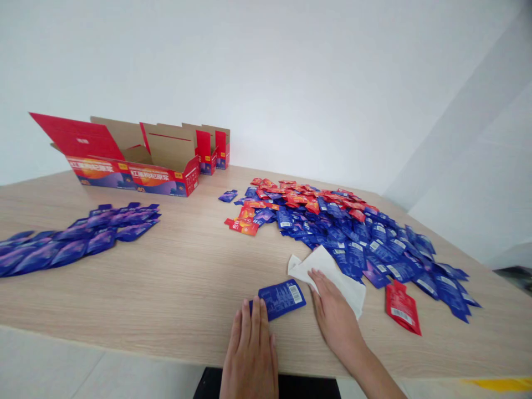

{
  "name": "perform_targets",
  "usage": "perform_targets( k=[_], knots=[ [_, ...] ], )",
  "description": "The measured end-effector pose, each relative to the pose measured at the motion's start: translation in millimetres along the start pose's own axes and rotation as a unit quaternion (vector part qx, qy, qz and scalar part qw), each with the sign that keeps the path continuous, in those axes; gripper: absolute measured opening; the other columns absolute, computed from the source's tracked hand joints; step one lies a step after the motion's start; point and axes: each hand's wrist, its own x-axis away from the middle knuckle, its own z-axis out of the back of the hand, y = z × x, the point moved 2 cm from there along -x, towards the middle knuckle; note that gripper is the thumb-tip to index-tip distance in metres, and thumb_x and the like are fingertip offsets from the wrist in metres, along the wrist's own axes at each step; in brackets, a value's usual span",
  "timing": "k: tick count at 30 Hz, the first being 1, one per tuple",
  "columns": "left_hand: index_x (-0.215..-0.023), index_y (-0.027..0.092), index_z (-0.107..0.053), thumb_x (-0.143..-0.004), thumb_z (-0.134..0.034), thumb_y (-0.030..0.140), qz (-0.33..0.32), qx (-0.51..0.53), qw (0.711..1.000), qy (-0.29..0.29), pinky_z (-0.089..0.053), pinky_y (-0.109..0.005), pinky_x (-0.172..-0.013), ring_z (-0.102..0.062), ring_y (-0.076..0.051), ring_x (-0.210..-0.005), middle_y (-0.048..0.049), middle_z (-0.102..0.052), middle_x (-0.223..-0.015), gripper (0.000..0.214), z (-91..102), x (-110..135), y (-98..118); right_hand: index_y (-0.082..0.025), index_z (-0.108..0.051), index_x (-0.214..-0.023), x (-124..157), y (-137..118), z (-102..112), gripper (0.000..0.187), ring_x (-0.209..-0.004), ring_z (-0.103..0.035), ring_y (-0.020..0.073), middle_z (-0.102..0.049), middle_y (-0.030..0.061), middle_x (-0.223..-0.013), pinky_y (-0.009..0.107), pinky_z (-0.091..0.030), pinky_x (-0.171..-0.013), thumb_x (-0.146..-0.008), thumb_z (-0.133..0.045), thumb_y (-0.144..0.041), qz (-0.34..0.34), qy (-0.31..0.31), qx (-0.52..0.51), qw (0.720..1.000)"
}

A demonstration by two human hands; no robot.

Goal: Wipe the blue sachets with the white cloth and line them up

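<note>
My left hand (250,349) lies flat on the wooden table (174,277) near its front edge, fingers together and stretched out, the fingertips touching the left end of a blue sachet (282,298). My right hand (334,313) rests flat, fingers extended, on a white tissue (332,271) just right of that sachet. Neither hand grips anything. Behind the tissue spreads a large heap of blue sachets (374,244) with red sachets (307,197) along its far side.
A single red sachet (402,307) lies right of the tissue. A row of purple sachets (75,241) lies at the left. Open red cardboard boxes (141,160) stand at the back left against a white wall.
</note>
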Motion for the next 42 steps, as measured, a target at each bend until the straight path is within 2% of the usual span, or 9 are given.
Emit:
perform_targets(
  k=[2,8,13,20,26,32,37,39,42],
  knots=[
    [-0.142,0.006,-0.054,-0.093,-0.049,0.031,0.014,0.016,1.0,0.005,-0.043,-0.041,-0.114,-0.047,-0.03,-0.143,-0.012,-0.056,-0.152,0.055,-4.2,1.6,5.6,-0.011,-0.056,-0.147,1.7,-0.6,3.2,0.048,-0.138,-0.057,0.0314,-0.061,0.0188,-0.147,0.055,-0.046,-0.117,-0.106,-0.038,-0.028,-0.012,0.025,-0.006,1.0],
    [-0.134,0.01,-0.062,-0.096,-0.049,0.032,0.034,0.006,0.999,0.021,-0.047,-0.037,-0.107,-0.058,-0.026,-0.131,-0.0111,-0.066,-0.139,0.046,-3.9,9.1,14.3,-0.023,-0.046,-0.156,26.1,-53.1,-20.8,0.057,-0.148,-0.045,0.0205,-0.05,0.0051,-0.16,0.046,-0.04,-0.123,-0.1,-0.04,-0.009,0.19,-0.063,-0.023,0.979],
    [-0.141,0.005,-0.055,-0.096,-0.05,0.031,0.013,-0.016,1.0,0.007,-0.046,-0.037,-0.109,-0.054,-0.028,-0.137,-0.0151,-0.059,-0.148,0.052,3.8,11.0,10.7,-0.012,-0.055,-0.148,18.7,-18.7,-14.1,0.049,-0.145,-0.049,0.0284,-0.056,0.0153,-0.153,0.052,-0.041,-0.122,-0.101,-0.042,-0.015,0.091,-0.011,0.052,0.994],
    [-0.15,0.009,-0.046,-0.095,-0.05,0.034,0.022,0.072,0.997,0.029,-0.039,-0.041,-0.115,-0.043,-0.029,-0.145,-0.0092,-0.052,-0.156,0.06,7.0,-7.3,23.1,-0.013,-0.058,-0.145,14.1,-5.7,-15.9,0.045,-0.141,-0.055,0.0295,-0.061,0.0153,-0.149,0.053,-0.046,-0.118,-0.103,-0.042,-0.018,0.095,0.014,0.062,0.993],
    [-0.145,0.01,-0.051,-0.096,-0.045,0.033,0.037,0.102,0.992,0.064,-0.04,-0.045,-0.115,-0.046,-0.029,-0.144,-0.0086,-0.057,-0.151,0.055,13.8,-31.4,33.4,-0.012,-0.057,-0.147,16.9,-14.9,-13.7,0.046,-0.143,-0.052,0.0288,-0.057,0.0159,-0.152,0.055,-0.044,-0.119,-0.104,-0.039,-0.018,0.098,-0.024,0.022,0.995],
    [-0.139,0.011,-0.058,-0.097,-0.04,0.028,0.031,0.118,0.992,0.019,-0.045,-0.046,-0.114,-0.055,-0.026,-0.135,-0.0094,-0.064,-0.142,0.048,16.9,-40.2,37.4,-0.024,-0.058,-0.146,12.4,-6.0,4.0,0.045,-0.145,-0.05,0.0229,-0.057,0.0076,-0.153,0.051,-0.039,-0.123,-0.104,-0.042,-0.021,0.146,-0.098,-0.05,0.983],
    [-0.139,0.007,-0.057,-0.098,-0.041,0.029,0.045,0.12,0.992,0.013,-0.047,-0.045,-0.113,-0.053,-0.028,-0.138,-0.0109,-0.062,-0.145,0.049,16.3,-38.9,38.9,-0.01,-0.062,-0.141,-0.1,47.3,29.5,0.049,-0.136,-0.058,0.0349,-0.064,0.0224,-0.142,0.062,-0.043,-0.117,-0.106,-0.039,-0.035,-0.018,0.01,0.012,1.0],
    [-0.139,0.005,-0.057,-0.098,-0.041,0.029,0.044,0.114,0.992,0.014,-0.047,-0.047,-0.112,-0.054,-0.029,-0.137,-0.0126,-0.062,-0.144,0.049,17.5,-39.8,39.7,-0.01,-0.058,-0.145,2.6,37.7,27.2,0.051,-0.138,-0.057,0.0341,-0.062,0.0222,-0.145,0.061,-0.043,-0.117,-0.107,-0.037,-0.036,-0.02,0.014,0.009,1.0],
    [-0.138,0.006,-0.057,-0.098,-0.04,0.027,0.035,0.112,0.993,0.007,-0.046,-0.048,-0.113,-0.055,-0.028,-0.136,-0.0128,-0.063,-0.142,0.048,20.4,-41.8,39.1,-0.022,-0.051,-0.152,12.8,1.0,14.1,0.047,-0.146,-0.048,0.0252,-0.054,0.0107,-0.156,0.053,-0.039,-0.123,-0.108,-0.038,-0.03,0.08,-0.047,-0.035,0.995]
  ],
)
